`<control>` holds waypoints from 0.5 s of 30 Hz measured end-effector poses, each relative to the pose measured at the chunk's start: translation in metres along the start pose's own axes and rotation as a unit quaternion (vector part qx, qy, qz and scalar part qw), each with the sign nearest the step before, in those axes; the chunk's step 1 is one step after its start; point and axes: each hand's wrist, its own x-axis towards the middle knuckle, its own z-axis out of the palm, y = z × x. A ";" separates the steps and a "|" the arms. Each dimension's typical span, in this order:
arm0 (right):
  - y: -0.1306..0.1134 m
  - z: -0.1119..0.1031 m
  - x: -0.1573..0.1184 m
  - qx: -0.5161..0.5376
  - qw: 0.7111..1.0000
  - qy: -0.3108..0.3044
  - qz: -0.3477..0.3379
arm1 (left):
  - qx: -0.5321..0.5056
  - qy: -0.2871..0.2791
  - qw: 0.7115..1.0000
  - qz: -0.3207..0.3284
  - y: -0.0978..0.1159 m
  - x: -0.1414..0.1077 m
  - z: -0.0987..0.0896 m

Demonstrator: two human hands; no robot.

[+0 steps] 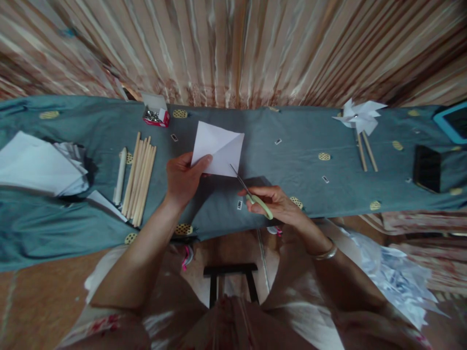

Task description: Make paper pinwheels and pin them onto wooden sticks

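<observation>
A white square of paper (222,143) with diagonal creases is held above the cloth, its left edge pinched by my left hand (184,177), thumb on top. My right hand (272,201) grips a pair of scissors (260,204) with pale green handles. Their dark blades point up and left, meeting the paper near its lower right corner. Whether the blades have cut into the sheet is too small to tell.
Wooden sticks (139,180), a white tube-like stick (120,176) and a paper stack (40,163) lie left. Behind stands a red box (156,116) of metal pins. Right are paper pinwheels (361,116), a dark phone (426,167) and a blue-framed tablet (452,121). Paper scraps (394,272) sit below.
</observation>
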 end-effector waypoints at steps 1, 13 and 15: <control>0.000 0.000 0.000 0.001 1.000 0.001 0.000 | -0.001 -0.001 1.000 -0.001 0.000 0.000 0.000; 0.002 0.000 0.002 0.012 1.000 0.008 0.020 | -0.025 -0.004 1.000 0.001 0.000 0.001 0.001; 0.003 0.000 0.002 0.013 1.000 0.006 0.022 | -0.028 -0.007 1.000 0.000 0.000 0.001 0.001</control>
